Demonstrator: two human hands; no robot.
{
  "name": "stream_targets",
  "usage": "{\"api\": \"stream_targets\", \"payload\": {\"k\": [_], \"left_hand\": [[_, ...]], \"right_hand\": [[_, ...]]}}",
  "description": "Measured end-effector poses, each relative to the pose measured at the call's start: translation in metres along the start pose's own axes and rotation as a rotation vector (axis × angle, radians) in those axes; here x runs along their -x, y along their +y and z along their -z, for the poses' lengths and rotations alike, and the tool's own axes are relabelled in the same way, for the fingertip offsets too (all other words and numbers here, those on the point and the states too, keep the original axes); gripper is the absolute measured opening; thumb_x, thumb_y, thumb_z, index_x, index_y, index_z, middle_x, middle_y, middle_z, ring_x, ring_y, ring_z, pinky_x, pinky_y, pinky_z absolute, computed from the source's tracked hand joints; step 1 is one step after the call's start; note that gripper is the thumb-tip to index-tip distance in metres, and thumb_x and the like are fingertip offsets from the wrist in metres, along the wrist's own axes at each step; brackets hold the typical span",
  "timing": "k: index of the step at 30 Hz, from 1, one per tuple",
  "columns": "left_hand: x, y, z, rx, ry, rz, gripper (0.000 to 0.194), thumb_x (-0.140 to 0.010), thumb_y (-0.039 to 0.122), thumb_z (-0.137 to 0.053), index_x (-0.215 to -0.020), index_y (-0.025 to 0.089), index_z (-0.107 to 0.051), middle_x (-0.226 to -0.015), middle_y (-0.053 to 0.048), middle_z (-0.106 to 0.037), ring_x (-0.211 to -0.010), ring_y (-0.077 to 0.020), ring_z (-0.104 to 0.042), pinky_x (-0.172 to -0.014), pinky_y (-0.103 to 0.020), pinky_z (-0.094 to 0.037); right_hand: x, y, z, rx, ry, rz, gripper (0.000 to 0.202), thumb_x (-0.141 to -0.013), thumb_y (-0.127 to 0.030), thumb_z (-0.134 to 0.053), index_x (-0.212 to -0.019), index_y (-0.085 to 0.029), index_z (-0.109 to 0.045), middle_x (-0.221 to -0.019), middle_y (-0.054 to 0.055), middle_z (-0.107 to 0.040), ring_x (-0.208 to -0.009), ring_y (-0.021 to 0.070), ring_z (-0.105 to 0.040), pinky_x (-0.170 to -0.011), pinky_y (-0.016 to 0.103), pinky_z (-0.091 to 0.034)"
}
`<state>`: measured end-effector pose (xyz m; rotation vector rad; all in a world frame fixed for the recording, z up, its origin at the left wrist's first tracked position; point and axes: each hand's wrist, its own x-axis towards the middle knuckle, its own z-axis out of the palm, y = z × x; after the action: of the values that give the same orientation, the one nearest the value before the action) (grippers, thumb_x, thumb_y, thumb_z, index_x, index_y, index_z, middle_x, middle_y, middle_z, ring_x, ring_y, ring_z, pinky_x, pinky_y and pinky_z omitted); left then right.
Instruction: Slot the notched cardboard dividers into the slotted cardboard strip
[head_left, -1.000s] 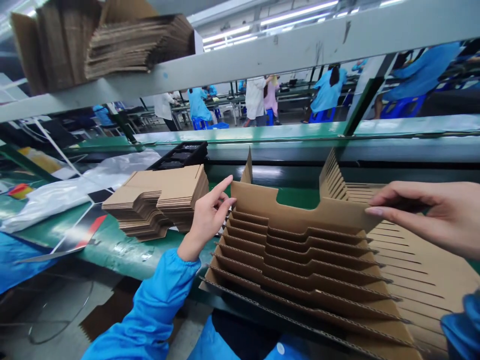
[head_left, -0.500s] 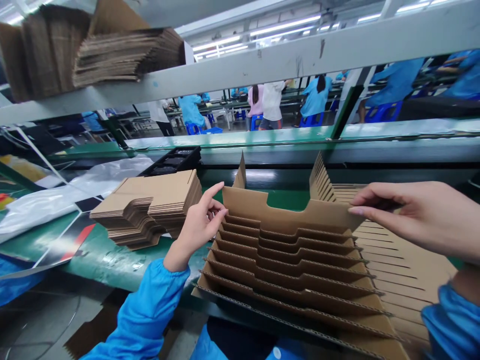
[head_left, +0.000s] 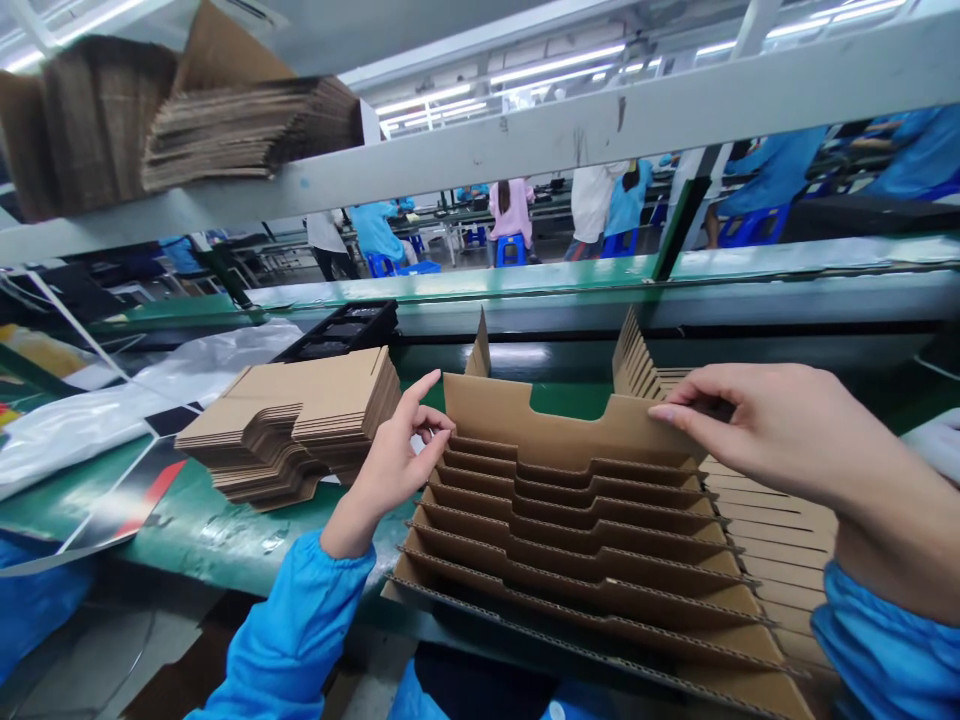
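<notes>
A notched brown cardboard divider (head_left: 566, 425) stands upright at the back of a row of similar slotted dividers (head_left: 570, 545). My left hand (head_left: 401, 460) is at its left edge, thumb and fingers pinched on the card, index finger pointing up. On the right, my right hand (head_left: 757, 430) pinches the divider's upper right part between thumb and fingers. Behind it, slotted side pieces (head_left: 634, 360) stick up. More slotted cardboard (head_left: 772, 530) lies flat under and beside my right forearm.
Left of the row lies a stack of notched cardboard sheets (head_left: 300, 410), with a black tray (head_left: 345, 328) and clear plastic wrap (head_left: 165, 385) behind. Cardboard bundles (head_left: 225, 125) rest on the overhead shelf beam (head_left: 480, 150). Several people in work clothes are across the green benches.
My right hand has moved left along the divider's top edge, from its corner further inward. My left hand stays at the left edge. The view has shifted slightly.
</notes>
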<state>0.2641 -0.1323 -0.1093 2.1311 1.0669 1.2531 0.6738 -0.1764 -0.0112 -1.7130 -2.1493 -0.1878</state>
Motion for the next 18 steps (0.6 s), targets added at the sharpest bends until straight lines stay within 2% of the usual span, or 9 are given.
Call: {"api": "stream_targets", "payload": {"k": [2, 5, 7, 9, 12, 15, 18], "left_hand": [[0.000, -0.003, -0.001, 0.022, 0.016, 0.004, 0.079, -0.103, 0.025, -0.067, -0.173, 0.027, -0.030, -0.104, -0.003, -0.074, -0.085, -0.0155, -0.069, -0.081, -0.030, -0.058], [-0.002, -0.004, 0.000, -0.049, 0.086, -0.062, 0.080, -0.100, 0.025, -0.071, -0.172, 0.031, -0.036, -0.129, -0.009, -0.067, -0.092, -0.0162, -0.067, -0.077, -0.029, -0.058], [-0.004, -0.002, 0.001, -0.107, 0.057, -0.127, 0.077, -0.100, 0.022, -0.069, -0.171, 0.034, -0.041, -0.143, -0.011, -0.062, -0.095, -0.0164, -0.066, -0.078, -0.029, -0.059], [-0.005, 0.002, 0.002, -0.117, -0.007, -0.162, 0.073, -0.103, 0.019, -0.063, -0.171, 0.036, -0.042, -0.144, -0.011, -0.063, -0.094, -0.0157, -0.065, -0.080, -0.029, -0.059], [-0.006, 0.006, 0.003, -0.115, -0.037, -0.150, 0.061, -0.107, 0.019, -0.058, -0.166, 0.033, -0.052, -0.138, -0.010, -0.067, -0.091, -0.0152, -0.067, -0.084, -0.031, -0.061], [-0.005, 0.005, 0.003, -0.128, -0.039, -0.111, 0.050, -0.110, 0.029, -0.061, -0.159, 0.029, -0.061, -0.138, -0.011, -0.071, -0.092, -0.0172, -0.071, -0.089, -0.034, -0.063], [-0.002, 0.001, 0.005, -0.132, -0.049, -0.061, 0.046, -0.113, 0.041, -0.058, -0.156, 0.026, -0.066, -0.146, -0.012, -0.071, -0.118, -0.0249, -0.074, -0.106, -0.042, -0.061]], "right_hand": [[0.002, 0.002, 0.000, -0.008, 0.012, 0.034, 0.046, -0.095, -0.066, -0.058, -0.089, -0.028, -0.081, -0.079, 0.003, -0.077, -0.066, 0.0220, -0.065, -0.059, 0.033, -0.040], [0.004, 0.005, -0.002, -0.076, 0.001, 0.118, 0.043, -0.100, -0.064, -0.058, -0.090, -0.028, -0.080, -0.086, 0.002, -0.078, -0.071, 0.0213, -0.067, -0.064, 0.033, -0.044], [0.004, 0.005, -0.003, -0.102, -0.037, 0.173, 0.042, -0.103, -0.062, -0.058, -0.090, -0.028, -0.079, -0.089, 0.002, -0.078, -0.075, 0.0219, -0.068, -0.068, 0.034, -0.046], [0.004, 0.004, -0.006, -0.091, -0.106, 0.215, 0.041, -0.105, -0.057, -0.056, -0.089, -0.027, -0.077, -0.091, 0.003, -0.078, -0.079, 0.0235, -0.069, -0.071, 0.035, -0.046], [0.004, 0.003, -0.007, -0.063, -0.189, 0.221, 0.040, -0.108, -0.052, -0.053, -0.091, -0.026, -0.078, -0.094, 0.004, -0.078, -0.085, 0.0257, -0.071, -0.075, 0.038, -0.048], [0.006, 0.004, -0.006, -0.098, -0.114, 0.226, 0.038, -0.108, -0.055, -0.055, -0.101, -0.028, -0.081, -0.103, 0.005, -0.081, -0.092, 0.0277, -0.074, -0.078, 0.039, -0.052], [0.007, -0.001, -0.007, -0.155, -0.078, 0.276, 0.039, -0.108, -0.056, -0.056, -0.103, -0.030, -0.083, -0.105, 0.006, -0.081, -0.091, 0.0272, -0.075, -0.077, 0.038, -0.055]]}}
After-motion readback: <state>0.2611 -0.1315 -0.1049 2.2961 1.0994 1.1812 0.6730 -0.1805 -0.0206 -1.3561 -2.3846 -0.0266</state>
